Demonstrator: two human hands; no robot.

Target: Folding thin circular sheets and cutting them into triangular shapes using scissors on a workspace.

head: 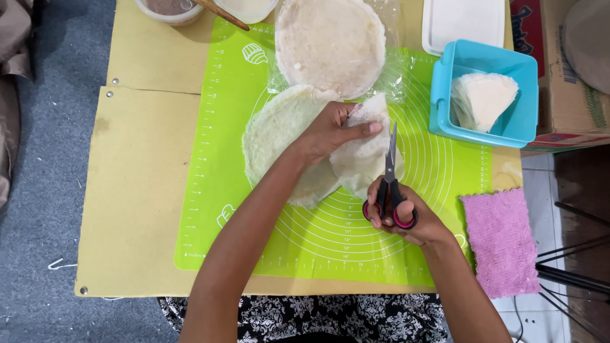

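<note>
Head view: wrapper (pixel 365 149) between both hands.

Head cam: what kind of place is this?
Likely a home food-prep spot, set on a low board table over grey carpet. Signs: a green baking mat with thin round wrappers, scissors in the right hand cutting one, and a blue tub of cut pieces.

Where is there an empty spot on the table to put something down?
The bare brown board left of the green mat is free. So is the mat's lower middle, between the two forearms. It is crowded at the top: round wrappers, bowls and a blue tub. In the middle the left hand holds a wrapper and the right hand holds scissors. A pink cloth fills the right edge.
</note>
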